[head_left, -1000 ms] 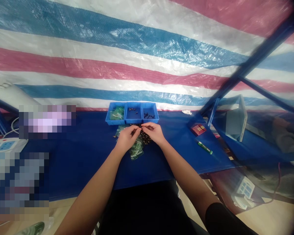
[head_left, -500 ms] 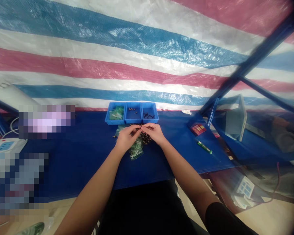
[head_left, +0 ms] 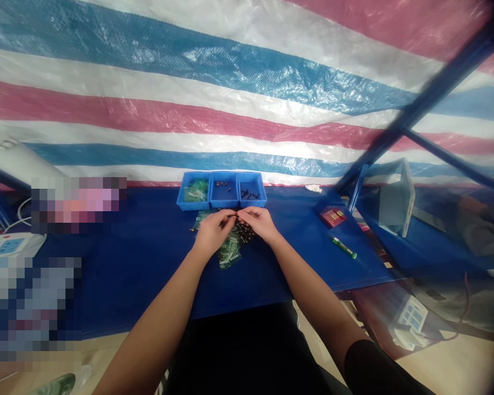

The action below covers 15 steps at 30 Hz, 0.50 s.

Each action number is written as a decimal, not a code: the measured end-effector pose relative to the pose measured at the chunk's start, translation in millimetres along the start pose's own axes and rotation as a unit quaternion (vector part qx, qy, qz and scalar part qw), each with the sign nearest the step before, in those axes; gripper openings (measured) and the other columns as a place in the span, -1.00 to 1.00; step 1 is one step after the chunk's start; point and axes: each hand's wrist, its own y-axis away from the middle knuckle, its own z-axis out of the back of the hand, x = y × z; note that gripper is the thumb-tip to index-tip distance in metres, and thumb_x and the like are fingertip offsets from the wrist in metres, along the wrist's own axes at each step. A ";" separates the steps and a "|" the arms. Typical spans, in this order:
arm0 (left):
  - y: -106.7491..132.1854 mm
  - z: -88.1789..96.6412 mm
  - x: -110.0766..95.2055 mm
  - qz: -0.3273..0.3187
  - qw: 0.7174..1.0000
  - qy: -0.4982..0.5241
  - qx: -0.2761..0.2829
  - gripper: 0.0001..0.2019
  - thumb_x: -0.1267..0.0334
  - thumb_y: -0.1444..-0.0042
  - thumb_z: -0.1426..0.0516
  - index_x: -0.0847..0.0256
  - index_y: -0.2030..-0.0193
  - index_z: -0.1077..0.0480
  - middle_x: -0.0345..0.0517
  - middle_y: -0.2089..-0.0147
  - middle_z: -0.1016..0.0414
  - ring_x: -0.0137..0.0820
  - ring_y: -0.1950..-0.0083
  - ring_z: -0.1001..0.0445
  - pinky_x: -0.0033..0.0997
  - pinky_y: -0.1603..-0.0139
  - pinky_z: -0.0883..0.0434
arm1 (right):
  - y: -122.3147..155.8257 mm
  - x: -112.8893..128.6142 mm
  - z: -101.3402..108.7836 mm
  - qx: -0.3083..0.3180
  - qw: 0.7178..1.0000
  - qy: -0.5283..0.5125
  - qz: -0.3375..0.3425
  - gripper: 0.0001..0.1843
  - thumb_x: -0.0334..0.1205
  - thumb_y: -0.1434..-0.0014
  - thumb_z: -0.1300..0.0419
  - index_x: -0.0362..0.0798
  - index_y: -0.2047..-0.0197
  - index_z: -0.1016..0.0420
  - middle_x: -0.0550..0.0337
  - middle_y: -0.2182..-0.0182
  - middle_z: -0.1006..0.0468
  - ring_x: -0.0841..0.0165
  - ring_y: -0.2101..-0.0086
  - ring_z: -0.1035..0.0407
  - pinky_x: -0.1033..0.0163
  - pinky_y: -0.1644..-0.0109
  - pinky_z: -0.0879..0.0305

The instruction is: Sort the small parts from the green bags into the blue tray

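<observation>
My left hand (head_left: pixel 212 230) and my right hand (head_left: pixel 258 223) meet in front of the bins, fingertips pinched close together. Whatever lies between the fingertips is too small to make out. Beneath and between the hands is a heap of small dark and brassy metal parts (head_left: pixel 246 232), partly hidden by my fingers. Toward me from the heap lies a clear green-tinted bag (head_left: pixel 229 251) of small pieces. Another greenish bag (head_left: pixel 198 219) shows behind my left hand.
Three joined blue bins stand behind my hands: the left bin (head_left: pixel 192 206) holds green packets, the middle bin (head_left: pixel 224 203) a few brassy parts, the right bin (head_left: pixel 253 202) dark screw-like pieces. Rightward on the blue table (head_left: pixel 148 263) lie a red box (head_left: pixel 332 216) and a green tube (head_left: pixel 344 248).
The fingertips have shifted very slightly while staying pinched together. The bins, bags and heap look unmoved.
</observation>
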 end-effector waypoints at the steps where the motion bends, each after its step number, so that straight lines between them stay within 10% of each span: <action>1: -0.1 0.1 -0.2 0.001 1.000 -0.002 0.001 -0.75 0.11 -0.27 -0.07 0.13 0.05 -0.48 -0.22 0.41 -0.45 -0.44 0.38 -0.40 -0.48 0.33 -0.34 | -0.4 0.0 0.5 -0.009 1.000 0.004 0.002 -0.65 0.09 0.01 -0.36 -0.04 0.34 -0.63 0.17 0.47 -0.60 0.34 0.43 -0.45 0.25 0.32 -0.40; 15: -1.8 1.6 -2.2 0.022 0.999 -0.021 -0.013 -0.70 0.06 -0.26 -0.08 0.14 0.03 -0.51 -0.17 0.39 -0.52 -0.39 0.37 -0.46 -0.43 0.32 -0.37 | -1.9 -4.3 0.9 -0.017 0.999 -0.013 0.031 -0.67 0.03 0.00 -0.37 0.00 0.24 -0.66 0.14 0.34 -0.66 0.27 0.31 -0.53 0.15 0.15 -0.46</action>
